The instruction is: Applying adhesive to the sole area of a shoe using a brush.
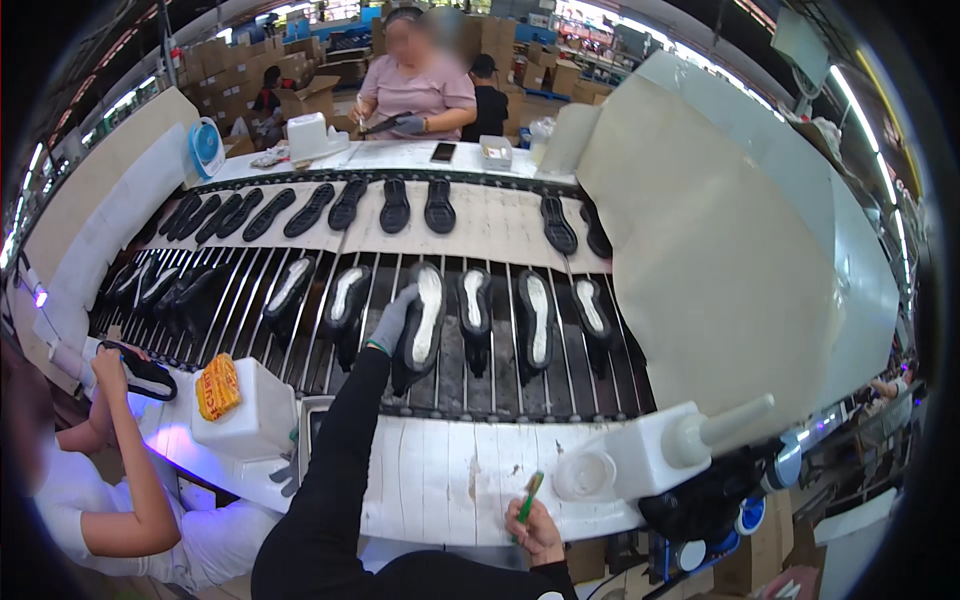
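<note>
With the left hand touching a shoe, grip unclear, and the right hand clasping a brush, a careless sweep could tip the cup just beyond the brush hand.

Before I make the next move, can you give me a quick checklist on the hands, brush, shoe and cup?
1. Left hand touching the white-soled shoe: ok; firmness of hold cannot tell.
2. Shoe's white sole facing up: ok.
3. Right hand holding the green brush: ok.
4. Both hands gloved: not ok, the right is bare.
5. Contents of the cup enough: cannot tell.
6. Seated co-worker's hand clear of this shoe: ok.
</note>
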`<state>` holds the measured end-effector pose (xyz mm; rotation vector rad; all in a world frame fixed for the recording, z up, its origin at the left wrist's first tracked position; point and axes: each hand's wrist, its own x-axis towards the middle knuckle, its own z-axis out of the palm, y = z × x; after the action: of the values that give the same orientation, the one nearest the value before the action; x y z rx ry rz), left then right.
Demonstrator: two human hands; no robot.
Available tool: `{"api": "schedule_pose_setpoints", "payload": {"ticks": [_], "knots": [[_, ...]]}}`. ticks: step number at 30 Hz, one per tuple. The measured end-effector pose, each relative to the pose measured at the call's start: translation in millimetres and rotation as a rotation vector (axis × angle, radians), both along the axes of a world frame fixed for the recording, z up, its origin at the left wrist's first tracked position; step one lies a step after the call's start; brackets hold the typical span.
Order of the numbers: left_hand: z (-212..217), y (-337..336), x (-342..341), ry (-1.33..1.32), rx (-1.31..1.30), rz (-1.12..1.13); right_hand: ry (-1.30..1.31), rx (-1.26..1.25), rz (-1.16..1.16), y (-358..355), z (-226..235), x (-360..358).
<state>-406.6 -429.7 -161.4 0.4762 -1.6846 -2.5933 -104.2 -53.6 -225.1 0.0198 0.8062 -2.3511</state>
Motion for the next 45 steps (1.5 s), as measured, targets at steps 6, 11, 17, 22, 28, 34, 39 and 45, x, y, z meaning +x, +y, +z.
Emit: {"api": "schedule_pose_setpoints", "payload": {"ticks": [6, 11, 17, 22, 28, 34, 39, 45], "knots": [[130, 64, 112, 0.405, 0.378, 0.46, 0.12, 0.431, -0.335, 25, 95, -8], [76, 83, 233, 0.567, -0.358, 0.39, 0.423, 1.322, -0.645, 68, 135, -3], [3, 137, 324, 0.229, -0.44, 0.493, 0.646, 1.93, -0.576, 78, 134, 14], [-34, 132, 380, 0.214, -0.904, 0.153, 0.645, 2.1, -0.485, 71, 134, 10], [-23, 130, 388, 0.253, -1.002, 0.173, 0.642, 2.206, -0.391, 61, 133, 7], [-41, 118, 394, 0.236, -1.27, 0.149, 0.732, 2.002, -0.473, 70, 114, 6], [26, 123, 384, 0.023, 0.044, 0.048, 0.263, 1.391, -0.514, 85, 96, 8], [49, 152, 372, -0.008, 0.071, 0.058, -0.009, 0.804, -0.501, 80, 98, 1]]}}
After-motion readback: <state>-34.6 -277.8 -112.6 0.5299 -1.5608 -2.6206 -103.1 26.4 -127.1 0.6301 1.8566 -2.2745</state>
